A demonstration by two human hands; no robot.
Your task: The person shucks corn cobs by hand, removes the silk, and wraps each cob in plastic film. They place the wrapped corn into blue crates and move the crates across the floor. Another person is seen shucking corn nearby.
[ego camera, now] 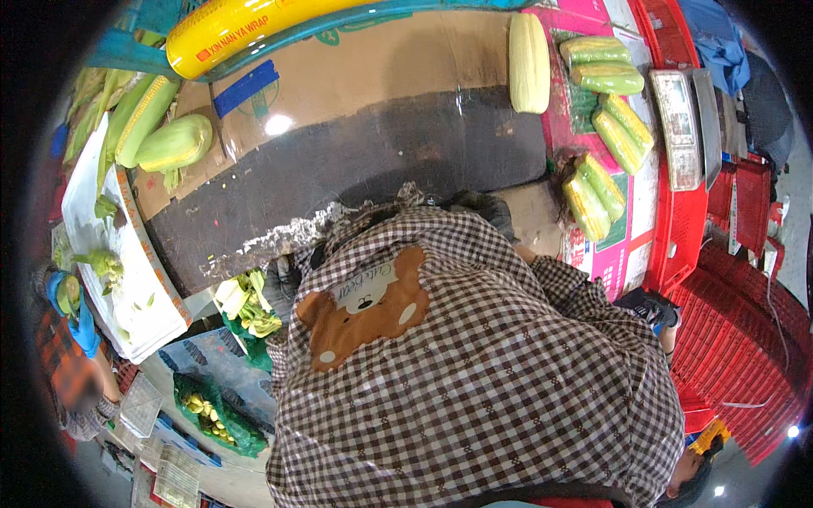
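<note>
My right hand (486,211), in a dark grey glove, is at the near edge of the dark tabletop (381,149), partly hidden by my checked apron (483,355). A similar dark glove shows my left hand (283,282) beside the apron, close to a container of corn husks (248,305). The fingers of both hands are mostly covered, so any grip is hidden. Farther up the table lies a pale ear of corn (529,63). Ears in green husk with kernels showing (173,143) rest at the left.
Paired, film-wrapped corn (594,197) lies on pink cardboard (619,254) at right, beside a scale (677,130) and red crates (737,343). A yellow wrap roll (228,32) spans the top. A blue-gloved co-worker's hand (82,327) holds corn beside a white foam box (136,311).
</note>
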